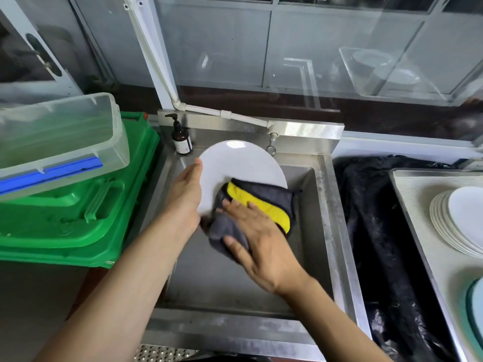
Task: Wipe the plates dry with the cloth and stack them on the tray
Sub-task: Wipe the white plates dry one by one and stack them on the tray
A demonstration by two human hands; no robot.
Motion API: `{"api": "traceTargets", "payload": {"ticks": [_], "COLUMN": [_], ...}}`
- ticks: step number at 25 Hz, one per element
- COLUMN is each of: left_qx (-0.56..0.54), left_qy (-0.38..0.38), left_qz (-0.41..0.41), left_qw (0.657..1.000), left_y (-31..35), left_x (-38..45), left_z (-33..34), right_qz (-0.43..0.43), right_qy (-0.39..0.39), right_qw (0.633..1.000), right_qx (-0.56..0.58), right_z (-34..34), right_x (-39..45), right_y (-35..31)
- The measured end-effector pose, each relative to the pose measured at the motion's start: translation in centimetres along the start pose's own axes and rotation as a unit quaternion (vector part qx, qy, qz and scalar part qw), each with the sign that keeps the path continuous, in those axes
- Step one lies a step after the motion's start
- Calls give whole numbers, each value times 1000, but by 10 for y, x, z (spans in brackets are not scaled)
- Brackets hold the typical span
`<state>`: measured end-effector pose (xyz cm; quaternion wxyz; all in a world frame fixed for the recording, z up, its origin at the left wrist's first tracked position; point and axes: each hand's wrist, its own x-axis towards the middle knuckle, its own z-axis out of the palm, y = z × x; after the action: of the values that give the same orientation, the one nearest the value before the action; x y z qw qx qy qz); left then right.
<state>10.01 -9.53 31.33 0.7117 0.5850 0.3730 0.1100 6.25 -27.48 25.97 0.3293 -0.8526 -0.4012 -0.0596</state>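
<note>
Head view: left hand [187,194] grips white plate [240,165] by its edge, tilted above sink [337,205]. Right hand [258,231], fingers spread, presses grey-yellow cloth [261,202] on plate. Plate stack [457,220] on tray [418,231], right.

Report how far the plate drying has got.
Done: a stack of white plates sits on the tray at right. In hand: the left hand holds a white plate over the sink while the right hand presses the cloth on it. Left: stacking this plate.

white plate [235,163] tilted over sink, grey-yellow cloth [261,205] against it.
</note>
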Motion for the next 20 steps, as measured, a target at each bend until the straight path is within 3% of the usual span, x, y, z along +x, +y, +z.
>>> {"api": "traceTargets", "payload": {"ticks": [3,7,9,13,17,20], "left_qx": [-17,-19,-23,-28,-33,-107], "left_qy": [-9,-24,-27,-30,-56,-87], "left_qz": [-31,-56,-53,-32,-18,-87], "left_qw": [999,998,998,999,998,987], "left_y": [-5,-5,-5,-5,-15,-13], "left_x": [-1,-4,-8,-11,-12,-10], "left_z": [-6,-5,0,7,16,16], "right_qz": [-15,141,173,166,111,80], "right_qy": [21,96,105,129,98,63], "right_qw": [998,981,975,975,989,994], "right_qx": [-58,-92,-88,-76,11,43], "right_z": [-3,-22,-24,-24,-18,-12], "right_x": [-14,5,21,52,65,51], "right_y": [13,47,52,48,22,4]}}
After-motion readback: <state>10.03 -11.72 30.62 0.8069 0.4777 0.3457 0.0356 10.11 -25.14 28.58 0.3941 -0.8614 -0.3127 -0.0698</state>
